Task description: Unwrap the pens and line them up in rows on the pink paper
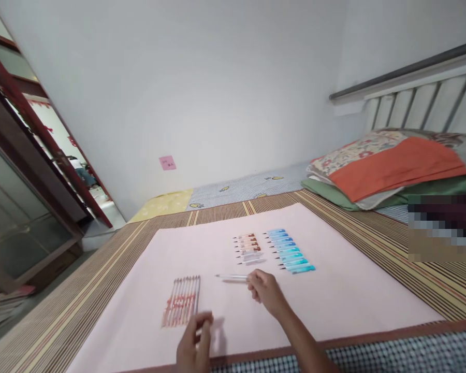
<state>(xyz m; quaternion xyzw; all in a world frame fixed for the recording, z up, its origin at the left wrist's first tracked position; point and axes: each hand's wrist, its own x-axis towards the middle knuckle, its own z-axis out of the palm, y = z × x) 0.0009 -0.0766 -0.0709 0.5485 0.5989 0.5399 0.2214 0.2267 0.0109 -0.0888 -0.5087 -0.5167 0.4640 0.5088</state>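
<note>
My right hand (266, 291) pinches the rear end of a slim white pen (232, 278), held level with its dark tip pointing left over the pale pink sheet (140, 290). My left hand (196, 336) is loosely curled, a gap between finger and thumb, with nothing visible in it. It is beside the lower right end of a row of pens (180, 301) with red markings and tips pointing away from me; whether it touches them I cannot tell. Beyond my right hand lie a column of brown and grey pens (249, 248) and a column of blue to teal pens (291, 251), tips to the left.
The sheet lies on a striped mat (101, 269) over a checked cloth (396, 352). Folded bedding with an orange panel (399, 168) is piled at the right, near a white radiator (427, 106). A pink note (167, 162) sticks to the wall. A doorway stands at the left.
</note>
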